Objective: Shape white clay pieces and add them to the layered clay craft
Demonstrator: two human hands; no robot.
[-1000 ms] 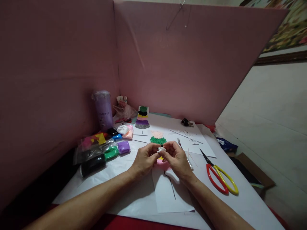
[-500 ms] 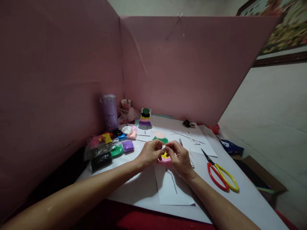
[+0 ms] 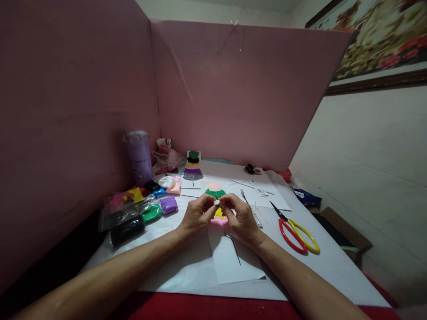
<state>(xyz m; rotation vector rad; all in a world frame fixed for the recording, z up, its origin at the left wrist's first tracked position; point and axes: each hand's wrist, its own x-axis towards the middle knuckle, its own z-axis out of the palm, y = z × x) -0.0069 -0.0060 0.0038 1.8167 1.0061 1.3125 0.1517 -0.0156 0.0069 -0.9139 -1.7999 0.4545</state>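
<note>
2 hands share 1 lump of white modelling clay [image 3: 216, 202], the grip of the left hand [image 3: 196, 214] and of the right hand [image 3: 242, 215] closed on it above a paper sheet [image 3: 223, 264] on the worktop [image 3: 336, 271]. At least 4 bands are already down on that sheet, a peach band [image 3: 213, 186], green band [image 3: 215, 193], yellow band [image 3: 219, 213] and pink band [image 3: 219, 222]; the lump is not yet placed, and the paper around the drawn black line [image 3: 237, 254] is bare.

Single head-worn view, looking forward and down across a nearby white tabletop [image 3: 336, 280], pink panels [image 3: 253, 98] beyond
</note>
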